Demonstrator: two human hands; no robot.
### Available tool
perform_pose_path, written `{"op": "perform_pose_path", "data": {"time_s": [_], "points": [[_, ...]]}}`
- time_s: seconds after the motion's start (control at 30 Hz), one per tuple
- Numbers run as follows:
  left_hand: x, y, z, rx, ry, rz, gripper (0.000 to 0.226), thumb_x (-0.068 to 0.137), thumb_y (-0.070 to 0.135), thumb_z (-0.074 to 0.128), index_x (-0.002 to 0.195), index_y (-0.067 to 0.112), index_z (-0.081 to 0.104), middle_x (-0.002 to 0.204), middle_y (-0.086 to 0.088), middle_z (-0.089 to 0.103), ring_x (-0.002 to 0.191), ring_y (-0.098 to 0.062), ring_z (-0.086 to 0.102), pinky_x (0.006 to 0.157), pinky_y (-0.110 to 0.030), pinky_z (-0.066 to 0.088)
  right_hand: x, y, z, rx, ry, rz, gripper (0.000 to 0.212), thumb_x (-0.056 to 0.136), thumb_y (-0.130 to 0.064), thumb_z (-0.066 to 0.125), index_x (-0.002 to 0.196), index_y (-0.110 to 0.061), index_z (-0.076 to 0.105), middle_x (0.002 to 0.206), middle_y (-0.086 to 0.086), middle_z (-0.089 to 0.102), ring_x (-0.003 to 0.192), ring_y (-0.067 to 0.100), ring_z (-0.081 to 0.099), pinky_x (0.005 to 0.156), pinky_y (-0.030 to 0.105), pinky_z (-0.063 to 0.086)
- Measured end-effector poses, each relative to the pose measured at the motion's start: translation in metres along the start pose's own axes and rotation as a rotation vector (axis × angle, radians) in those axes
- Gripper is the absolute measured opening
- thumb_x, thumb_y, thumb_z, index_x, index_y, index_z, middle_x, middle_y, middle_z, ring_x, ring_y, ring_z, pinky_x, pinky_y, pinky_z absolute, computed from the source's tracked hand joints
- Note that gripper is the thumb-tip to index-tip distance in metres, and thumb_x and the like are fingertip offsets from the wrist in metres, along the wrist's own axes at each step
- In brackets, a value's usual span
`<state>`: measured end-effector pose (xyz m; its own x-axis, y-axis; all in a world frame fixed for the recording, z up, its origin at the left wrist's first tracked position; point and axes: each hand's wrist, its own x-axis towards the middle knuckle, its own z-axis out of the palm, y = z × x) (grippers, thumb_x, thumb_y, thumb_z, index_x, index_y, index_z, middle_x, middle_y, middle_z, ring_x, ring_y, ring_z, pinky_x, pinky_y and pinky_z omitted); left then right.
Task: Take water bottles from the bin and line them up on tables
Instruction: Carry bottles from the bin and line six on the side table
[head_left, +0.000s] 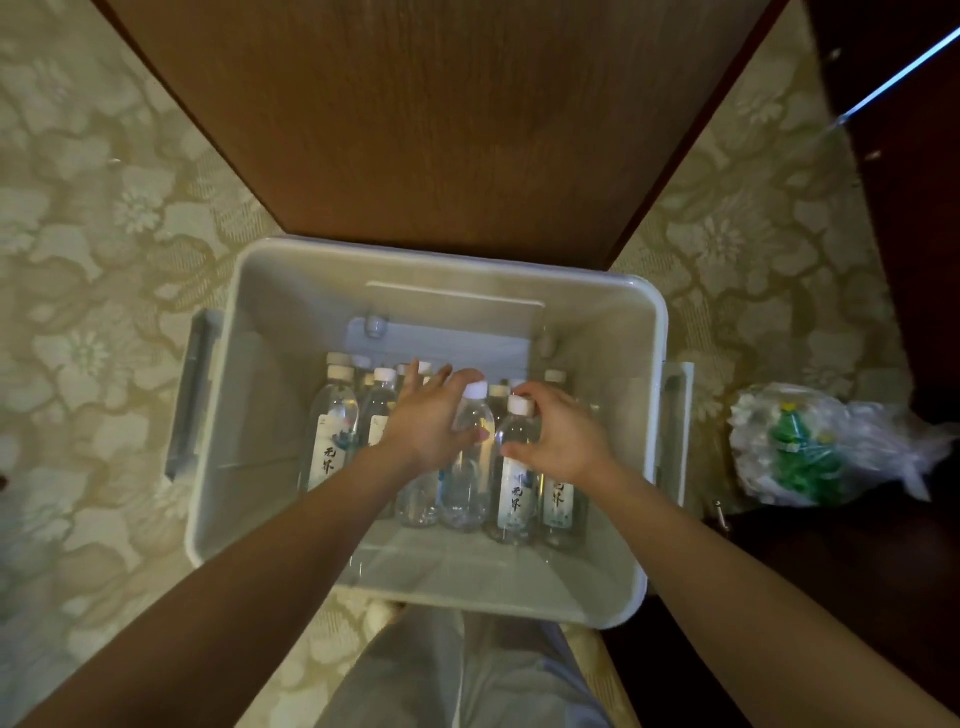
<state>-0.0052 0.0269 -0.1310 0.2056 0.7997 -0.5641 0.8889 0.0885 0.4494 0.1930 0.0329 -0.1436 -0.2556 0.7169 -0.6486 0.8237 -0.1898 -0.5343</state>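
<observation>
A pale grey plastic bin (260, 395) stands on the floor in front of me, with several clear water bottles upright inside, white caps and white labels with black script. My left hand (423, 423) wraps around the upper body of one bottle (470, 467) near the middle of the bin. Just to its right, my right hand (558, 439) closes around the neck of a labelled bottle (514, 488). More bottles (332, 426) stand at the left and behind my hands, partly hidden.
A brown wooden table top (441, 114) lies beyond the bin's far rim. Patterned beige carpet (104, 234) surrounds it. A crumpled clear plastic bag with green contents (810, 447) lies right of the bin, against dark furniture (909, 260). My light trousers (457, 675) show below.
</observation>
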Motion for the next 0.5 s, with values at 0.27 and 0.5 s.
{"op": "perform_pose_path", "data": {"time_s": [0.27,0.5], "points": [[-0.05,0.016,0.004,-0.262,0.075,-0.062,0.078,0.077,0.032,0.079,0.141,0.031,0.034,0.13,0.002,0.059,0.107,-0.024,0.062,0.086,-0.039,0.052,-0.023,-0.002,0.014,0.57,0.085,0.12,0.065,0.063,0.001,0.084,0.115,-0.023,0.054,0.106,-0.006,0.064,0.106,0.018,0.062,0.086,0.027,0.05],[-0.043,0.009,0.016,-0.557,0.007,-0.129,0.084,0.068,0.016,0.086,0.14,0.018,0.042,0.135,0.0,0.052,0.125,-0.019,0.05,0.107,-0.047,0.041,-0.03,-0.003,0.028,0.68,0.05,0.105,0.08,0.052,-0.007,0.092,0.12,-0.024,0.052,0.117,0.004,0.063,0.11,0.023,0.06,0.091,0.037,0.052]]}}
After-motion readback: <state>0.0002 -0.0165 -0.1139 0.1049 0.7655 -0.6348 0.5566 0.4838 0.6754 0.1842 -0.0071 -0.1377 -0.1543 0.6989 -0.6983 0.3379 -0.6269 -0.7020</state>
